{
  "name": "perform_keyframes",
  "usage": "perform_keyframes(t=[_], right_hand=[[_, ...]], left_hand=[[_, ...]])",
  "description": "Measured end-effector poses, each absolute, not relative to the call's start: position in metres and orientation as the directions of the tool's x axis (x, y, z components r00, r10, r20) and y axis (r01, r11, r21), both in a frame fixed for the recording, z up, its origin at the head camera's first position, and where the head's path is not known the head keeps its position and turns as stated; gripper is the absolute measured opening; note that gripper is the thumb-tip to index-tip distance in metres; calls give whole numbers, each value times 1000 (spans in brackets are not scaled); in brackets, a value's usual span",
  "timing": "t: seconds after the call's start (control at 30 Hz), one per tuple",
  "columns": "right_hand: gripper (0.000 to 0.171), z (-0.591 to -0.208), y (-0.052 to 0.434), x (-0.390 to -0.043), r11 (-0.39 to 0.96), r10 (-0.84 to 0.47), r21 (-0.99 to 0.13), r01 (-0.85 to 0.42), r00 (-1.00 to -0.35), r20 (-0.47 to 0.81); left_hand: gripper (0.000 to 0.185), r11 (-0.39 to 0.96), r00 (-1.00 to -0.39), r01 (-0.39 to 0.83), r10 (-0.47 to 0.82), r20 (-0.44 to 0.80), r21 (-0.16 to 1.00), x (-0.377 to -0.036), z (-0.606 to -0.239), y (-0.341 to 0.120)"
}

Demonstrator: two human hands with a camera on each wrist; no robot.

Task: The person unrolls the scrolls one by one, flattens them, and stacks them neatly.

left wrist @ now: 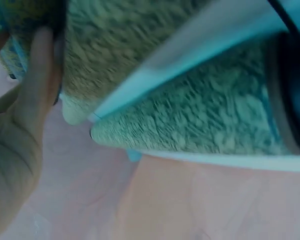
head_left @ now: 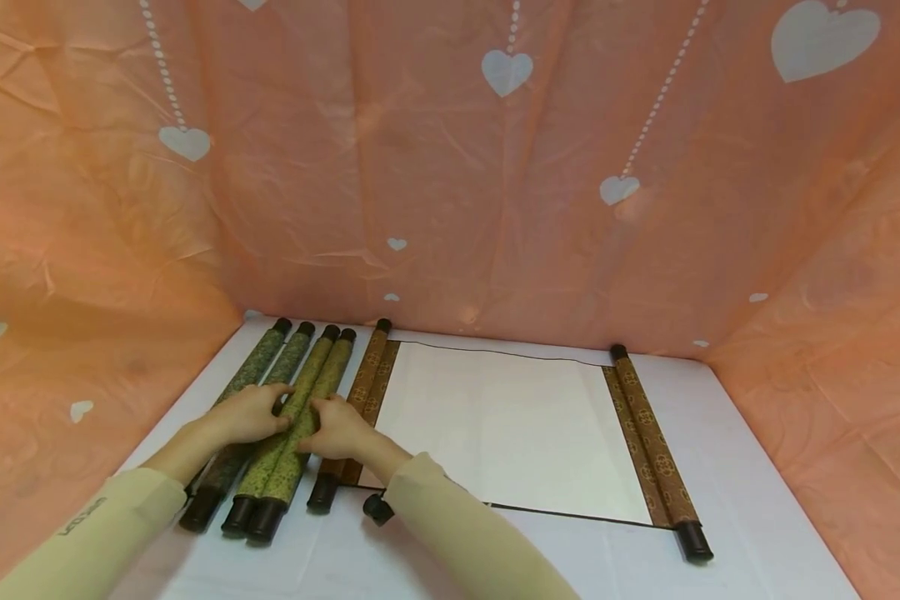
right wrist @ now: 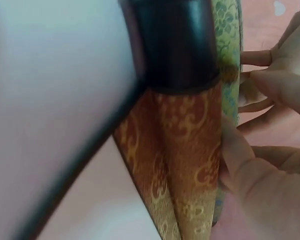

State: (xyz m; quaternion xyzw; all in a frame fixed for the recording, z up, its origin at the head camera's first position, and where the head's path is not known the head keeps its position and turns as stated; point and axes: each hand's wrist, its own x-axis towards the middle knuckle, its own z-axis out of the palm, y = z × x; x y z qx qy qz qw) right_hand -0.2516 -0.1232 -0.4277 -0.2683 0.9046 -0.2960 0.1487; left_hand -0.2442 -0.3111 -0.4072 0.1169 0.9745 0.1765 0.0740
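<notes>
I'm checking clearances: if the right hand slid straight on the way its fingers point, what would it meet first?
Probably the left hand: the right hand points leftward across the yellow-green scrolls, fingertips nearly meeting; depth is unclear.

Bare table [head_left: 735, 433] lies right of the open scroll [head_left: 510, 425]; rolled scrolls [head_left: 285, 417] crowd left.
</notes>
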Motion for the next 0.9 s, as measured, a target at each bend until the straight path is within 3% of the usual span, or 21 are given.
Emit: perform_keyframes(t=[0.43,0.63,0.9], right_hand=[[71,-429,-130,-239,582,-431,-795,-169,-894,-125],[72,-435,-122,-237,472,-421,-861,-189,-906,-32],[66,-429,-107,-232,210,-422,-959,-191,-902,87]], left_hand=[[62,840,-973,165,224,-53,516,-240,-406,-308],[61,849,-981,147,192,-38,507,-233,-394,-304],[68,815,-994,104,103,33,569,-219,-380,-298]])
